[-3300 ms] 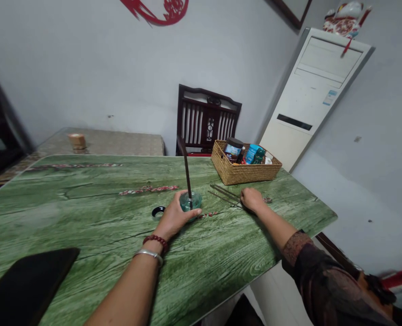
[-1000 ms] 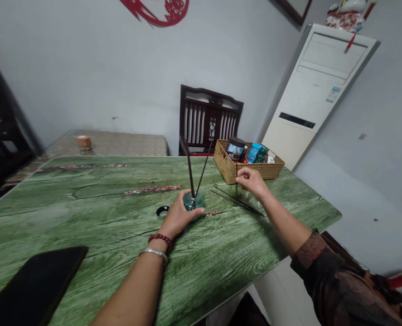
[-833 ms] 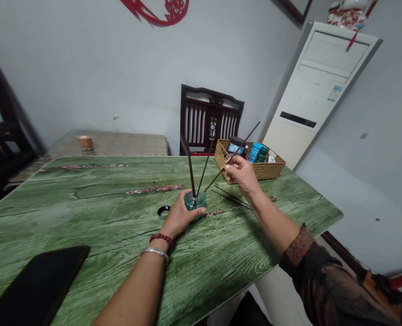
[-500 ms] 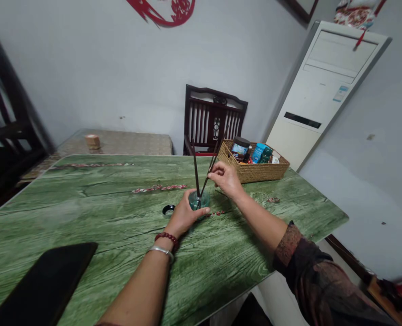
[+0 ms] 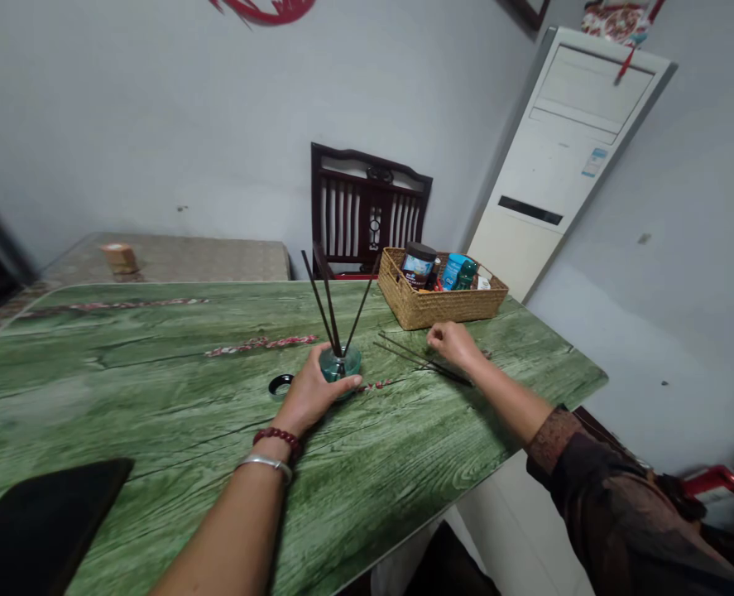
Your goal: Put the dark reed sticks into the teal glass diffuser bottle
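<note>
My left hand [image 5: 317, 385] wraps round a low, clear glass diffuser bottle [image 5: 342, 364] with a bluish-green tint, standing on the green wood-patterned table [image 5: 367, 463]. Several dark reed sticks [image 5: 326, 302] rise out of its neck, fanned apart. To the right, my right hand [image 5: 457, 343] has its fingers curled together, with no stick showing in them. It is just above a few loose reed sticks [image 5: 413, 356] that lie on the tabletop. Left of the bottle lies a black ring-shaped cap [image 5: 280, 384].
A wicker basket [image 5: 444, 310] holding jars and bottles sits at the table's back right. A dark flat board-like object [image 5: 50, 521] lies at the front left. Behind the table are a wooden chair [image 5: 372, 199] and a lower table with a small tan box [image 5: 118, 258].
My right hand has let go of a reed stick in the bottle and moved right and down to the loose sticks. My left hand has stayed on the bottle. The view has shifted.
</note>
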{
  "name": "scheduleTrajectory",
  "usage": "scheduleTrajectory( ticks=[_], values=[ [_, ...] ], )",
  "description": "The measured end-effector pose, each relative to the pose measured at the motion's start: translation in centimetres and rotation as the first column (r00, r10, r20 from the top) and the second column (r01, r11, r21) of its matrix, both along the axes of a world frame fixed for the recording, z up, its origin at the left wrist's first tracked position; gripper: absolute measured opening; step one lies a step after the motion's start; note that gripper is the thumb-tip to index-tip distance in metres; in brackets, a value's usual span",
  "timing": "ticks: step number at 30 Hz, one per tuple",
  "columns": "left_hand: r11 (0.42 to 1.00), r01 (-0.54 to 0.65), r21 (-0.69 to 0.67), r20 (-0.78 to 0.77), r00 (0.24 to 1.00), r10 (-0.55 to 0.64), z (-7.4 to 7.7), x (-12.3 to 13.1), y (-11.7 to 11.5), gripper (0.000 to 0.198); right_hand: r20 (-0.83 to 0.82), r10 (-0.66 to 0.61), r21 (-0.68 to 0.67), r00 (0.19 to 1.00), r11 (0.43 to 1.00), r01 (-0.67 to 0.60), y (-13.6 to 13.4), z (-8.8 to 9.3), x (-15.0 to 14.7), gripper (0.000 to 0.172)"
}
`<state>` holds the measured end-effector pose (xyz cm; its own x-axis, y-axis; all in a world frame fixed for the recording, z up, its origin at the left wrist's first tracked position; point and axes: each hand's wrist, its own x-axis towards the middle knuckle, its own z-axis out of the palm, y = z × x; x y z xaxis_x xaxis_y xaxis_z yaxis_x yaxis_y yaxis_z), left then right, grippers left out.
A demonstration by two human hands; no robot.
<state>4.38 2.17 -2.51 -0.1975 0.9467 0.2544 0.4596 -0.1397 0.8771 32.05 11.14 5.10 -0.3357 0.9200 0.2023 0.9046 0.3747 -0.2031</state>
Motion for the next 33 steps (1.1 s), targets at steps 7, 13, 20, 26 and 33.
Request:
scheduleTrajectory(
  ticks=[7,13,20,26,33],
  values=[
    [1.000,0.006,0.005,-0.014,1.000,-0.006,-0.2,-0.1,0.0,0.079,0.243,-0.113,-0.066,0.963,0.989,0.133,-0.5,-3.6,1.2,0.022],
    [1.000,0.013,0.001,-0.012,1.000,-0.013,-0.1,0.0,-0.1,0.079,0.286,-0.106,-0.053,0.952,0.991,0.126,-1.0,-3.4,0.9,0.026],
    [1.000,0.011,0.011,-0.008,1.000,-0.011,-0.3,-0.1,0.0,0.075,-0.263,0.038,0.104,0.964,0.995,-0.011,-1.3,0.5,0.0,0.014],
    [1.000,0.012,-0.003,0.008,1.000,-0.012,-0.1,0.0,-0.2,0.076,-0.903,0.164,0.031,0.398,0.947,-0.320,-2.9,4.8,-5.0,0.021],
    [0.999,0.031,0.015,0.034,0.999,-0.031,0.3,0.2,-0.4,0.072,-0.951,0.199,0.066,0.236,0.878,-0.474,-4.1,5.1,-11.8,0.029]
  ],
)
